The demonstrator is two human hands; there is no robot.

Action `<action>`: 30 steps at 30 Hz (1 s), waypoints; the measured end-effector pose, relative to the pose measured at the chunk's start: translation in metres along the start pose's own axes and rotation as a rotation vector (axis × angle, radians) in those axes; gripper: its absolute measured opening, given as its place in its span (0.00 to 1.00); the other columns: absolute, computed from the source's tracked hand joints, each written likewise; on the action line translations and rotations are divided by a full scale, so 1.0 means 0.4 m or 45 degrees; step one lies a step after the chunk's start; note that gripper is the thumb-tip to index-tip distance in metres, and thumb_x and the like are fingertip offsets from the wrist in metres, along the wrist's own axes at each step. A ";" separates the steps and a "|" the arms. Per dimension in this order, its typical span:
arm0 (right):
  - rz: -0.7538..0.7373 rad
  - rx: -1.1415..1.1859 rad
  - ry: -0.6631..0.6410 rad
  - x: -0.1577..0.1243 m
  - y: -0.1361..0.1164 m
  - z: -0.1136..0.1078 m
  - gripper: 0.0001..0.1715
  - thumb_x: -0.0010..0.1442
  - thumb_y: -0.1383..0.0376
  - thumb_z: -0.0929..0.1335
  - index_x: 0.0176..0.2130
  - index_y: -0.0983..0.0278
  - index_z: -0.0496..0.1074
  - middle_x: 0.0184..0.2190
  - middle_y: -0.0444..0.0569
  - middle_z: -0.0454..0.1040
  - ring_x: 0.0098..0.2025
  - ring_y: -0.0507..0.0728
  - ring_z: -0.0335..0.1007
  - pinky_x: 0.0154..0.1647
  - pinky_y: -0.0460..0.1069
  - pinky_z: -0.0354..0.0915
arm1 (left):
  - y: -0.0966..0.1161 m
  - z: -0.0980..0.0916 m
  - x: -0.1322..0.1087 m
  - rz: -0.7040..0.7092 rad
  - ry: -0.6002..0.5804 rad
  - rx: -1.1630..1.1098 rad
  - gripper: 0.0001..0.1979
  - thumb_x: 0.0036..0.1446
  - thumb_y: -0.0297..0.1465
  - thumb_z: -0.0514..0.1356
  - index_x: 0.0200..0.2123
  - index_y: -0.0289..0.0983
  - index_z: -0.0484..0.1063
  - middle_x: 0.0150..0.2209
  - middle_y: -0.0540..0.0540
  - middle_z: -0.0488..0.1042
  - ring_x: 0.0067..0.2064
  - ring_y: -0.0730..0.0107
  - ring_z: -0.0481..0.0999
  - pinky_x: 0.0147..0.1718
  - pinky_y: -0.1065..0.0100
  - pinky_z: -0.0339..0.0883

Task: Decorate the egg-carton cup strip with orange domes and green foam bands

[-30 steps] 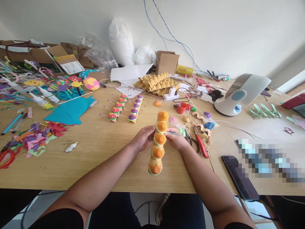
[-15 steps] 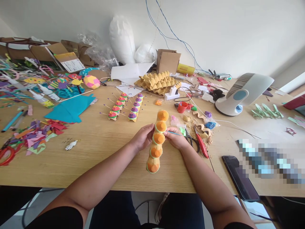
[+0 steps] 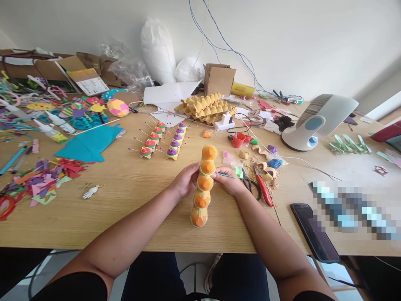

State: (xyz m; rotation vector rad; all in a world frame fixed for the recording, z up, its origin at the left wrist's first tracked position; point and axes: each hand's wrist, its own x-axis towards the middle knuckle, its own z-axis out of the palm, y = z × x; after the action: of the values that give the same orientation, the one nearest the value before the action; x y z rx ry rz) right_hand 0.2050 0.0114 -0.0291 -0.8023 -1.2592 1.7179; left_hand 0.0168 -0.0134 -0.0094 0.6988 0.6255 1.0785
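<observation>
In the middle, a strip of egg carton cups [image 3: 202, 201] is held up over the table, its cups topped with orange clay and edged with light green. My left hand [image 3: 187, 180] is closed on its left side near the upper cups. On the opposite side, my right hand [image 3: 228, 179] has its fingers against the strip, with a thin blue stick [image 3: 226, 175] held in them. Beyond the hands stand two finished-looking carton caterpillars, a red and green one [image 3: 152, 140] and a purple one [image 3: 176, 141], with pin-like feelers.
Scissors [image 3: 251, 186] and a red craft knife [image 3: 265, 188] lie by my right forearm. Farther back are a red cup [image 3: 238, 140], egg cartons [image 3: 203, 106] and a fan [image 3: 316, 121]. A phone [image 3: 315, 232] rests at the right edge; paper scraps [image 3: 46, 179] and blue felt [image 3: 86, 144] are left.
The egg carton strip has shifted slightly left in my hands and stands a little more upright. Both hands keep their hold. The whole view has moved slightly.
</observation>
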 end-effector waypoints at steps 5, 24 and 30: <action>0.006 -0.017 0.009 0.000 -0.002 0.004 0.15 0.46 0.56 0.82 0.30 0.62 0.82 0.25 0.42 0.79 0.27 0.50 0.71 0.33 0.46 0.67 | -0.004 -0.004 0.005 0.028 -0.003 0.053 0.16 0.57 0.49 0.66 0.34 0.42 0.81 0.33 0.45 0.82 0.33 0.59 0.80 0.39 0.56 0.74; 0.060 0.240 0.078 0.000 0.004 -0.002 0.17 0.43 0.58 0.83 0.30 0.62 0.80 0.26 0.42 0.80 0.26 0.49 0.72 0.32 0.46 0.69 | 0.020 -0.079 0.025 0.281 0.018 0.755 0.15 0.54 0.43 0.71 0.33 0.36 0.83 0.32 0.45 0.81 0.35 0.64 0.76 0.38 0.64 0.69; 0.061 0.282 0.078 -0.002 0.007 0.002 0.18 0.43 0.58 0.83 0.31 0.62 0.79 0.28 0.42 0.80 0.28 0.50 0.73 0.33 0.46 0.69 | 0.019 -0.069 0.023 0.237 0.003 0.639 0.18 0.51 0.45 0.73 0.33 0.34 0.83 0.32 0.44 0.81 0.35 0.63 0.78 0.39 0.64 0.70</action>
State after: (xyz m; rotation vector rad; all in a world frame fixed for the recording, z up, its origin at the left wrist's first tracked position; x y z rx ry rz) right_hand 0.2039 0.0099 -0.0313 -0.7525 -0.9951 1.8200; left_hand -0.0053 0.0029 -0.0220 1.2087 0.8580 1.1007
